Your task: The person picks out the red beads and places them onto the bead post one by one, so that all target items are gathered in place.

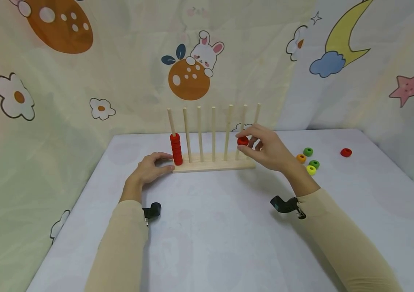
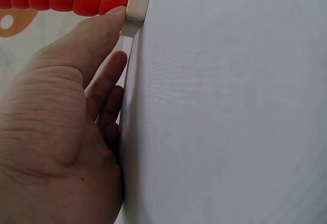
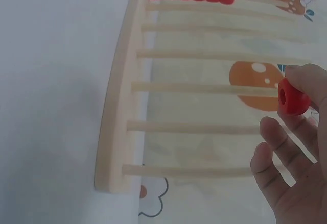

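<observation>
A wooden peg rack with several upright pegs stands on the table. Several red beads are stacked on its leftmost peg. My left hand holds the left end of the base, its thumb tip at the corner beside the lowest bead. Above the base, towards the rack's right side, my right hand pinches a red bead between thumb and index finger. The bead's hole faces the base in the right wrist view, and a peg passes behind it. The other right fingers are loosely bent.
Right of the rack lie loose beads: an orange bead, a yellow bead, a green bead and another green one. Farther right is a red bead. A printed cloth hangs behind the white table.
</observation>
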Motion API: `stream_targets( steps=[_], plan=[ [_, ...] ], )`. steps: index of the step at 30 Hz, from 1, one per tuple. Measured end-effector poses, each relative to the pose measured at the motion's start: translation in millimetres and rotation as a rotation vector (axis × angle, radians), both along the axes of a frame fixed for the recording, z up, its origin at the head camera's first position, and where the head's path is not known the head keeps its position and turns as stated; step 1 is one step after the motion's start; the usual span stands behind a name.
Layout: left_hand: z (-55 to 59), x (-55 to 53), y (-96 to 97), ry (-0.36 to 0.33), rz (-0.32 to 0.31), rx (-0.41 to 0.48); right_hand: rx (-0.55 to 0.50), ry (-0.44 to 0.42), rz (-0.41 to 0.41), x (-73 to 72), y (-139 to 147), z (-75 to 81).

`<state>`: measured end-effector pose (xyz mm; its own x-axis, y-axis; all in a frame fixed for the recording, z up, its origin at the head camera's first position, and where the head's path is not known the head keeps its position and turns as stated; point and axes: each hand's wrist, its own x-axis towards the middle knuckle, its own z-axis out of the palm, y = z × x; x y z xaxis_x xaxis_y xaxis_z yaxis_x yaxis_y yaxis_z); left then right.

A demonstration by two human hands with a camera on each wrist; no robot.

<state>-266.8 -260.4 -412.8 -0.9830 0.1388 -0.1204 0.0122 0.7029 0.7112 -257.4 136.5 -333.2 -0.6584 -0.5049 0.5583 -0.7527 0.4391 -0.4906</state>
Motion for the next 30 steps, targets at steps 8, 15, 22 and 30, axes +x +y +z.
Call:
stream_targets(
  steps=[8, 15, 22, 30],
  plan=[
    [-1.7, -2.2, -0.5, 0.000, 0.005, 0.005, -0.020, -0.020, 0.024, -0.1, -13.9, 2.4],
    [-1.1, -0.9, -1.2, -0.004, 0.001, 0.003, -0.041, -0.016, 0.061, -2.9, -27.3, 4.7],
    [0.2, -0.6, -0.2, 0.006, -0.008, -0.018, -0.059, -0.024, 0.072, -3.4, -36.7, 3.6],
    [-1.2, -0.8, -0.9, 0.002, -0.009, -0.017, -0.064, -0.015, 0.112, -5.8, -55.3, 8.4]
  ],
)
